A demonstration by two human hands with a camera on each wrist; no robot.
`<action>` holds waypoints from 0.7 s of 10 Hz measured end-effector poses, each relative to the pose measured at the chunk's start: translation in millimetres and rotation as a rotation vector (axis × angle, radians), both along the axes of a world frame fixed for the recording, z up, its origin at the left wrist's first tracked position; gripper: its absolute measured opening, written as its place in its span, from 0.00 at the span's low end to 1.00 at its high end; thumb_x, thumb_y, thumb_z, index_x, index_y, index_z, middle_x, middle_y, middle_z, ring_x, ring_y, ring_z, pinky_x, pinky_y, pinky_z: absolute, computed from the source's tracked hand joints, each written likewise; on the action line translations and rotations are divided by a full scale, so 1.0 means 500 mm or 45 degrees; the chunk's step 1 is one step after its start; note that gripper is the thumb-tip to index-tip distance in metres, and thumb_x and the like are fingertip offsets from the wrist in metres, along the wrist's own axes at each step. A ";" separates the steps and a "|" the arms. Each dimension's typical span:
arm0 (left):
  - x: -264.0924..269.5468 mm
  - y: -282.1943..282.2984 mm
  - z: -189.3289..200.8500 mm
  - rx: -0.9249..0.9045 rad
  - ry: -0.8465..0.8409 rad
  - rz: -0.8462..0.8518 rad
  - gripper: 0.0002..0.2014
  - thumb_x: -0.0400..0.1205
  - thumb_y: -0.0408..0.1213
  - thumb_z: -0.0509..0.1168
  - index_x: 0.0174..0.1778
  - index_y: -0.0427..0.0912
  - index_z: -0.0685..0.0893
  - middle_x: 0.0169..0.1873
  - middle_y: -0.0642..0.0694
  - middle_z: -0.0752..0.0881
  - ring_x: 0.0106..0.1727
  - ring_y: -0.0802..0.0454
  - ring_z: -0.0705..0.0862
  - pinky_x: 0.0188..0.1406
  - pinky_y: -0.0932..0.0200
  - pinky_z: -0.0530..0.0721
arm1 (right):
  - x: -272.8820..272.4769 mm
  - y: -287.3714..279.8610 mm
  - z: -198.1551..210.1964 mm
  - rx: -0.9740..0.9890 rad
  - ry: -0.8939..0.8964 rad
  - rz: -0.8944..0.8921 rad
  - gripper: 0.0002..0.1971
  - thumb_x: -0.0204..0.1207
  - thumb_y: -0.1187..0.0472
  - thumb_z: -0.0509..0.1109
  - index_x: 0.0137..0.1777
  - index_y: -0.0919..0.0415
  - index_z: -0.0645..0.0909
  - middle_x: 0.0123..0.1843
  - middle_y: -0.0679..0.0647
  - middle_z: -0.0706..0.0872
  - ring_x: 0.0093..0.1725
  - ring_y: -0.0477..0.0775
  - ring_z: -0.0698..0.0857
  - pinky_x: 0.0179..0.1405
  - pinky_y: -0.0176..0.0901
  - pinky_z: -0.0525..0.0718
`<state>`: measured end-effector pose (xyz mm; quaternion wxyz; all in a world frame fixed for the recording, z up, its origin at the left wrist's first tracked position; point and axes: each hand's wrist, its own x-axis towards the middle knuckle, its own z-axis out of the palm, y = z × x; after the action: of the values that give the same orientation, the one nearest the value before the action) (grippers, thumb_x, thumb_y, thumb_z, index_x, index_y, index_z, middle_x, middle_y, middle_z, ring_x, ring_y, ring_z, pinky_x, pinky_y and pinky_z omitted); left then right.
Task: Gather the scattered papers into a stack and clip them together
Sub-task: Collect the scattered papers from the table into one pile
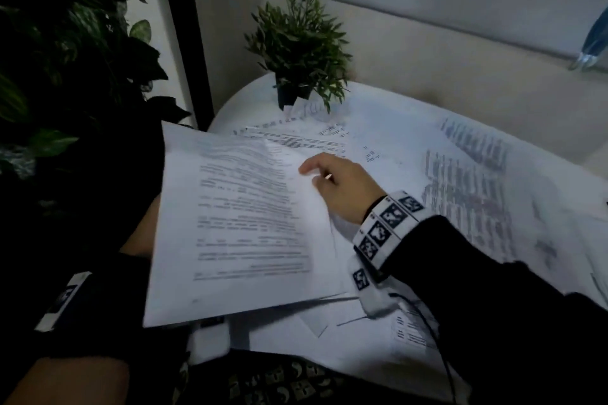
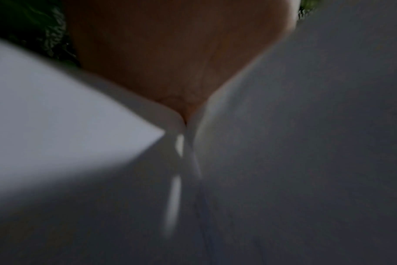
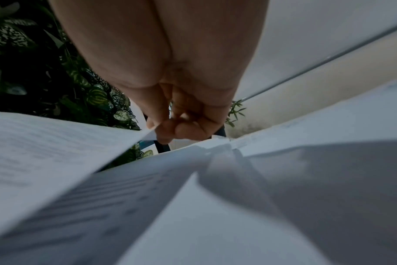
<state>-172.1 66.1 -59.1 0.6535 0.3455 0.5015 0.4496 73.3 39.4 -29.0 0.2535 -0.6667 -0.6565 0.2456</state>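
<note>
My right hand (image 1: 342,189) pinches the corner of the lifted sheaf of papers (image 1: 243,223) at centre frame; my left hand (image 2: 170,53) is under it, grip unclear. More sheets (image 1: 467,181) lie scattered to the right. That loose corner pinch could let pages fan and slide off

small potted plant (image 1: 297,43) on round white table (image 1: 237,105) | leafy foliage (image 1: 65,43) — left
</note>
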 end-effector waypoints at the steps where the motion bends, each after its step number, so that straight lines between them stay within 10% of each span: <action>1: -0.020 0.023 -0.021 0.032 -0.069 0.000 0.22 0.86 0.59 0.50 0.55 0.58 0.88 0.52 0.55 0.91 0.53 0.61 0.89 0.44 0.63 0.88 | 0.000 -0.008 -0.008 -0.019 -0.011 -0.016 0.15 0.83 0.70 0.57 0.59 0.55 0.82 0.58 0.47 0.84 0.53 0.47 0.81 0.39 0.21 0.73; 2: -0.014 -0.001 -0.006 0.078 -0.017 -0.187 0.15 0.81 0.53 0.56 0.56 0.55 0.85 0.40 0.55 0.93 0.39 0.60 0.91 0.32 0.64 0.88 | 0.006 -0.013 0.005 -0.049 0.131 -0.100 0.15 0.83 0.70 0.58 0.59 0.55 0.82 0.55 0.45 0.84 0.49 0.45 0.83 0.38 0.18 0.74; 3: -0.011 -0.008 -0.018 0.111 0.223 -0.300 0.24 0.74 0.32 0.69 0.68 0.40 0.81 0.58 0.40 0.89 0.53 0.40 0.90 0.54 0.43 0.87 | 0.045 -0.004 0.014 -0.249 -0.053 -0.165 0.16 0.80 0.54 0.64 0.68 0.49 0.74 0.59 0.47 0.82 0.53 0.50 0.83 0.53 0.34 0.80; 4: -0.045 0.015 -0.033 0.218 0.548 -0.147 0.27 0.74 0.19 0.70 0.70 0.35 0.76 0.64 0.38 0.84 0.61 0.39 0.84 0.67 0.39 0.77 | 0.111 -0.024 0.007 -0.557 -0.614 -0.475 0.41 0.67 0.34 0.67 0.76 0.53 0.60 0.72 0.59 0.74 0.67 0.60 0.78 0.65 0.51 0.77; 5: -0.076 0.034 -0.044 0.177 0.675 -0.029 0.43 0.62 0.31 0.75 0.74 0.34 0.67 0.68 0.37 0.79 0.62 0.38 0.83 0.61 0.39 0.80 | 0.142 -0.060 -0.004 -0.804 -0.810 -0.568 0.54 0.63 0.30 0.69 0.82 0.54 0.47 0.80 0.63 0.60 0.75 0.66 0.69 0.66 0.57 0.74; 7: -0.061 0.008 -0.028 0.433 0.728 0.123 0.34 0.77 0.15 0.64 0.64 0.53 0.55 0.59 0.43 0.74 0.56 0.48 0.77 0.56 0.49 0.73 | 0.150 -0.065 -0.039 -0.772 -0.686 -0.660 0.57 0.59 0.35 0.77 0.80 0.57 0.49 0.73 0.68 0.65 0.69 0.68 0.72 0.60 0.57 0.78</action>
<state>-202.7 70.3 -73.0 0.3972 0.5375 0.5982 0.4422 148.3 6.9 -48.3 -0.0786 -0.8922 -0.4097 0.1730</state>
